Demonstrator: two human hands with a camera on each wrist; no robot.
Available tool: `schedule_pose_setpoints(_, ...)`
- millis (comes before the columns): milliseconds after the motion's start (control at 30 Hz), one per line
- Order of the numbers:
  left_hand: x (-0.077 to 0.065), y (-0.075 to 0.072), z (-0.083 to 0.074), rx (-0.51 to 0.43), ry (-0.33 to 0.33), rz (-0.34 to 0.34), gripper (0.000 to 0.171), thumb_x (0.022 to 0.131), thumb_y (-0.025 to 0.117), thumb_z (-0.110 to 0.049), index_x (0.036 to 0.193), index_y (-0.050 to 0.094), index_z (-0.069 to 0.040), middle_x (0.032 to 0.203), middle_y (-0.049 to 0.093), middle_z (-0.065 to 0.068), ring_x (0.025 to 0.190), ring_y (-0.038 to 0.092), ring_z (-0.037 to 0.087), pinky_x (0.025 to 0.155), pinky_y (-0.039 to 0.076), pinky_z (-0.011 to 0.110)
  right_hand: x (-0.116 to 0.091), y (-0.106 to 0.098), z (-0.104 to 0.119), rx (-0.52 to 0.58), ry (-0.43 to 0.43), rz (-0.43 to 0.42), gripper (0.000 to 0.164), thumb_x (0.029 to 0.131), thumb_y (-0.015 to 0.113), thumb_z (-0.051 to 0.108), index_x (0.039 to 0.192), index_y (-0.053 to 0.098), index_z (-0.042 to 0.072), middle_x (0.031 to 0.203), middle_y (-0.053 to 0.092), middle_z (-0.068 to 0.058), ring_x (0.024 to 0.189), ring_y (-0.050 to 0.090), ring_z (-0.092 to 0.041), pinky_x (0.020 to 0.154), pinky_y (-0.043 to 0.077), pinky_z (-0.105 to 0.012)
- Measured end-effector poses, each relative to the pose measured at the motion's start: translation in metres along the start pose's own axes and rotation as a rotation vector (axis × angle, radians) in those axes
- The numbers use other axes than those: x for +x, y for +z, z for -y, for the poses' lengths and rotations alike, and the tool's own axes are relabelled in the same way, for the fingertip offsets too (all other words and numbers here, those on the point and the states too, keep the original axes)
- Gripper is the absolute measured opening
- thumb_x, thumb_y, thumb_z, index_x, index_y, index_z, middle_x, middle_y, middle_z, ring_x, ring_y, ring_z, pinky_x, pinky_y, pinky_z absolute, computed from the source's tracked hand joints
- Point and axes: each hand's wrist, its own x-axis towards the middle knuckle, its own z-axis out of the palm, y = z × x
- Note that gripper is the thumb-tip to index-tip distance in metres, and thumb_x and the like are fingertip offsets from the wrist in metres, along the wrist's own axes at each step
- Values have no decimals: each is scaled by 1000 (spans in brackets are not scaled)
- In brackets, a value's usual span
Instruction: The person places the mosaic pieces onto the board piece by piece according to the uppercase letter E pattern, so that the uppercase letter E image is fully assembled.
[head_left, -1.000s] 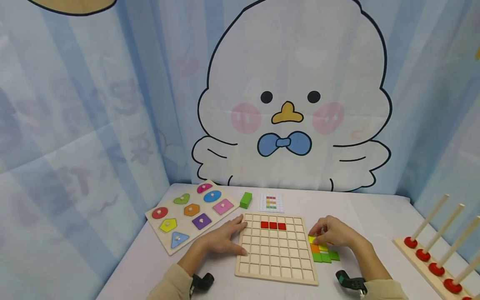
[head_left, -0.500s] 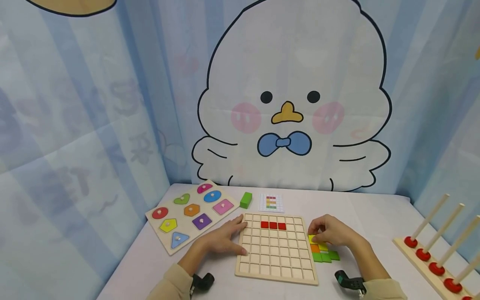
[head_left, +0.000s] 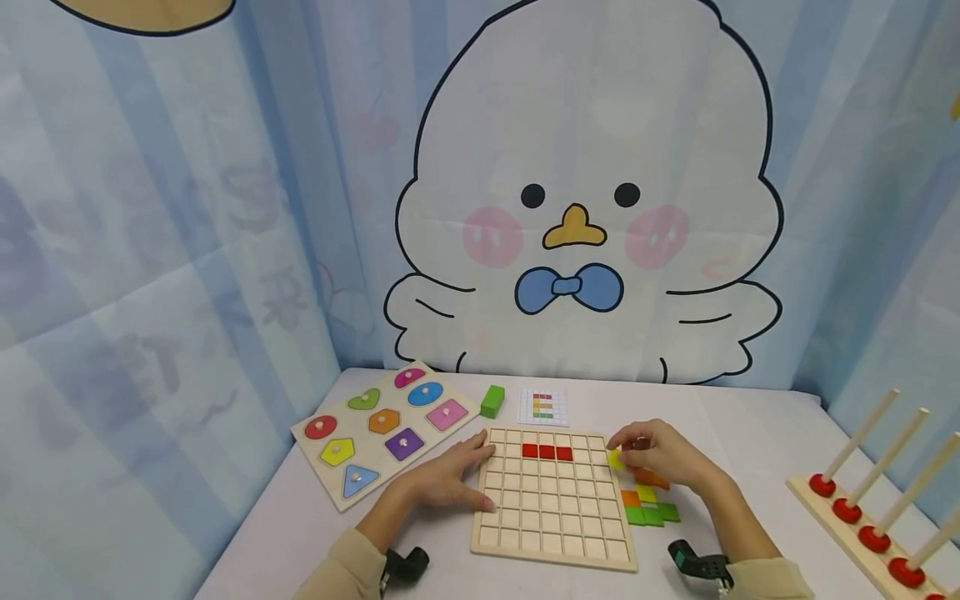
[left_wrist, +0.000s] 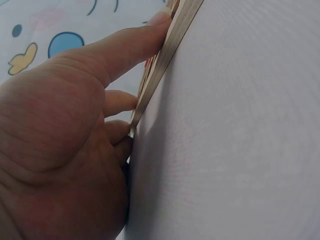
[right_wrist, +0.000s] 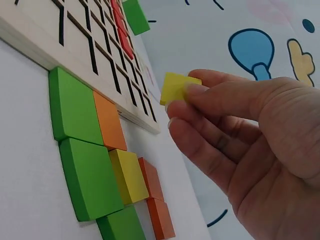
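A wooden grid board lies on the table with red tiles side by side in an upper row. My left hand rests along its left side. In the left wrist view the thumb and fingertips touch the board's edge. Between thumb and fingers, my right hand pinches a yellow square tile, held up near the board's upper right edge. Beside the board's right edge lie loose green tiles, an orange tile, a yellow tile and orange-red tiles.
A shape puzzle board with knobbed pieces lies at the left. Behind the grid stand a green block and a small card printed with a coloured grid pattern. Upright pegs with red rings rise at the right.
My right hand has lifted the yellow tile off the loose tiles and carried it up and left toward the board's edge, uncovering orange-red tiles. The left hand has stayed put.
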Motion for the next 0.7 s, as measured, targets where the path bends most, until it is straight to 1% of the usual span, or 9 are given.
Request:
schedule_pose_setpoints(133, 1, 0, 1, 2, 1, -3, 96, 85, 83, -47, 163, 36, -18, 177, 8, 7, 164, 7, 32, 131, 12, 57, 2, 3, 2, 41, -3, -39, 24, 99, 70, 13, 121, 74, 4, 101, 69, -9, 83, 65, -23, 73, 60, -25)
schedule_pose_setpoints(300, 0, 0, 0, 3, -3, -2, 96, 85, 83, -47, 163, 36, -17, 177, 8, 7, 164, 7, 32, 131, 12, 57, 5, 9, 5, 90, -19, -56, 29, 101, 67, 14, 126, 71, 0, 97, 73, -10, 82, 68, -23, 75, 61, -24)
schedule_pose_setpoints(400, -1, 0, 0, 11, -3, 0, 96, 85, 83, -48, 163, 36, -18, 177, 8, 6, 164, 7, 32, 131, 12, 58, 7, 14, 8, 90, -35, -81, 29, 101, 67, 13, 126, 70, -1, 94, 74, -9, 81, 69, -23, 75, 61, -23)
schedule_pose_setpoints(500, 0, 0, 1, 15, 1, 1, 97, 85, 83, -49, 163, 36, -19, 177, 8, 6, 164, 7, 32, 131, 12, 57, 9, 19, 11, 95, -37, -127, 28, 100, 67, 10, 125, 71, -2, 93, 75, -9, 79, 70, -21, 75, 61, -21)
schedule_pose_setpoints(633, 1, 0, 2, 16, 8, 3, 97, 85, 83, -50, 164, 35, -19, 177, 7, 5, 164, 6, 30, 132, 11, 56, 13, 25, 17, 77, -48, -168, 30, 98, 70, 8, 125, 71, -3, 99, 75, -10, 82, 69, -19, 78, 60, -20)
schedule_pose_setpoints(700, 1, 0, 2, 19, 11, 2, 97, 85, 82, -50, 164, 35, -19, 177, 7, 5, 164, 6, 30, 132, 11, 56, 14, 28, 19, 67, -53, -171, 32, 97, 71, 8, 127, 70, -2, 104, 74, -10, 85, 68, -19, 80, 59, -19)
